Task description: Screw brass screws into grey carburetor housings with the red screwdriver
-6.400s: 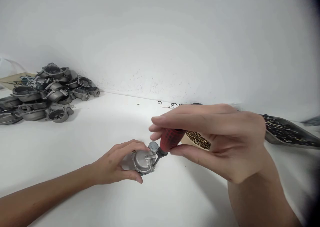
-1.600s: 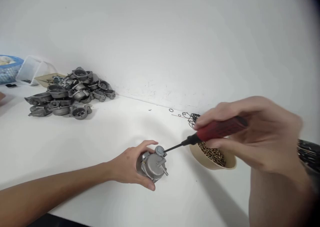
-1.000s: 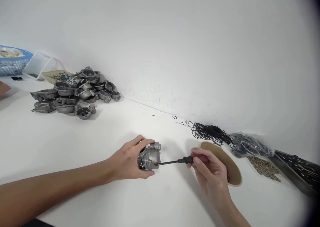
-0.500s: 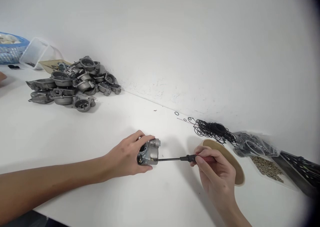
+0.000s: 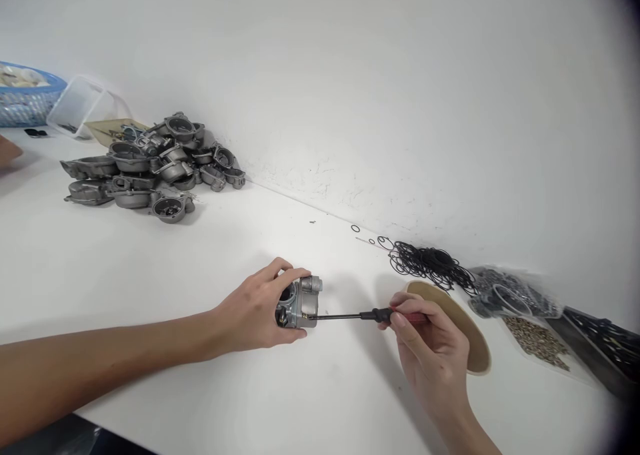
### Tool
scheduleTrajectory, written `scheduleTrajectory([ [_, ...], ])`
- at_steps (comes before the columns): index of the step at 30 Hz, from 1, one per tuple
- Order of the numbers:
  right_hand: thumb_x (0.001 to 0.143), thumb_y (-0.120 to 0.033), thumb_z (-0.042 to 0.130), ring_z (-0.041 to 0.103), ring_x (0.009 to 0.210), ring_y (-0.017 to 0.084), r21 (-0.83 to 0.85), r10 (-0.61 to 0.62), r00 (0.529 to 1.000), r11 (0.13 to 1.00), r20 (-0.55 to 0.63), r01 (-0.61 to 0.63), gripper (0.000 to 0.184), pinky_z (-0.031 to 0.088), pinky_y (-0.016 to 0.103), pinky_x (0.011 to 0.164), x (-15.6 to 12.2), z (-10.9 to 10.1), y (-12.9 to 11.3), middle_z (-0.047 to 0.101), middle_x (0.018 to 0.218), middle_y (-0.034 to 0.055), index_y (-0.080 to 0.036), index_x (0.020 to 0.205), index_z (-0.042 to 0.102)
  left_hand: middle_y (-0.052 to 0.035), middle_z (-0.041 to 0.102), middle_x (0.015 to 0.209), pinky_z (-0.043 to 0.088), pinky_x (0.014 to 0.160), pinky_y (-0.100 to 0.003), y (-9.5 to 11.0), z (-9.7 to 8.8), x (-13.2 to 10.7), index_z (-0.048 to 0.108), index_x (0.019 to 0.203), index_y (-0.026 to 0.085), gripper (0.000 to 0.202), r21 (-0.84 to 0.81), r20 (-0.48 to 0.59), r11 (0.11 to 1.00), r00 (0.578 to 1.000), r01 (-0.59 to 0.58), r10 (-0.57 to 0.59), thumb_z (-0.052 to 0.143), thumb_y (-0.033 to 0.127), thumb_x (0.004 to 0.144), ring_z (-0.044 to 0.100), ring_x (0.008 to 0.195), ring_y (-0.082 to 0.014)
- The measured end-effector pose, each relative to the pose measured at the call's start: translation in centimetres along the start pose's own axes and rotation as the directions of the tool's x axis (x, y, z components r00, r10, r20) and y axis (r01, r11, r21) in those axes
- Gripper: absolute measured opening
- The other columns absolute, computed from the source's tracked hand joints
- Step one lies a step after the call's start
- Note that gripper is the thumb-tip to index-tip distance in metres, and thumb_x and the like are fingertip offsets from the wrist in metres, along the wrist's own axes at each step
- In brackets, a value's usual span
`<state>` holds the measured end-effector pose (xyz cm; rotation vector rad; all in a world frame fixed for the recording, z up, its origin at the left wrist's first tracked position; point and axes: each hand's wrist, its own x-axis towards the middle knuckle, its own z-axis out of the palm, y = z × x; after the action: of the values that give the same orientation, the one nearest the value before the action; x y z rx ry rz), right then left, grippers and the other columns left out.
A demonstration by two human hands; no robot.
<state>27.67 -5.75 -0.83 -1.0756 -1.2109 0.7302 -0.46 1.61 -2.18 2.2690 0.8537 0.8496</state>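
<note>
My left hand (image 5: 257, 305) is wrapped round a small metal carburetor (image 5: 306, 305) and steadies it on the white table. The carburetor lies on its side, its grey bowl facing right; the palm hides part of its body. Between the fingers and thumb of my right hand (image 5: 433, 348) is a screwdriver (image 5: 375, 315) with a red handle and a black shaft. Its shaft runs level to the left, and the tip meets the lower right part of the carburetor by a brass-coloured screw. The tip itself is too small to make out clearly.
Grey metal bowls (image 5: 133, 198) are piled at the left by the wall. Black O-rings (image 5: 425, 261) lie at the right, near an oval tan tray (image 5: 477, 348), small brass parts (image 5: 535, 341) and a dark bin (image 5: 595, 348). Another person's hand (image 5: 9, 152) shows at the left edge.
The view has shifted slightly, so the background sits a little further right. Both hands keep their hold, and the screwdriver stays against the carburetor; the right-hand fingers have moved only slightly.
</note>
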Motion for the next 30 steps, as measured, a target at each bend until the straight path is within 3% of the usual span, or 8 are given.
scheduleTrajectory([
  [8,0.087,-0.022,0.076,0.064,0.080,0.015,-0.004,-0.036,0.999,0.999,-0.002,0.036,0.006,0.062,0.030,0.066,-0.16,0.00,0.04,0.059,0.100,0.0065,-0.021,0.093,0.073,-0.0054,0.064,0.129,0.057,0.092,-0.041,0.28,-0.18,0.19,0.046,0.138,0.027,0.074,0.063,-0.019,0.998,1.000,0.009,-0.008,0.081,0.037,0.073,0.064,0.110,-0.0250],
  [17,0.088,-0.021,0.074,0.065,0.078,0.016,0.031,-0.014,1.000,0.999,0.001,0.014,0.005,0.061,0.031,0.065,-0.29,-0.02,0.45,0.059,0.100,0.0067,-0.021,0.093,0.073,-0.0037,0.066,0.128,0.055,0.093,-0.042,0.50,-0.30,0.26,0.049,0.134,0.029,0.070,0.052,-0.005,0.996,0.998,0.070,-0.070,0.080,0.035,0.072,0.064,0.110,-0.0259],
  [30,0.090,-0.013,0.071,0.067,0.095,0.023,-0.001,-0.179,0.981,0.984,0.067,0.180,0.009,0.064,0.032,0.063,0.02,-0.53,0.73,0.062,0.099,0.0101,-0.020,0.095,0.074,-0.0040,0.062,0.132,0.054,0.096,-0.041,0.87,-0.41,0.24,0.048,0.139,0.030,0.071,-0.093,0.021,0.986,0.990,0.140,-0.139,0.080,0.035,0.076,0.062,0.114,-0.0244],
])
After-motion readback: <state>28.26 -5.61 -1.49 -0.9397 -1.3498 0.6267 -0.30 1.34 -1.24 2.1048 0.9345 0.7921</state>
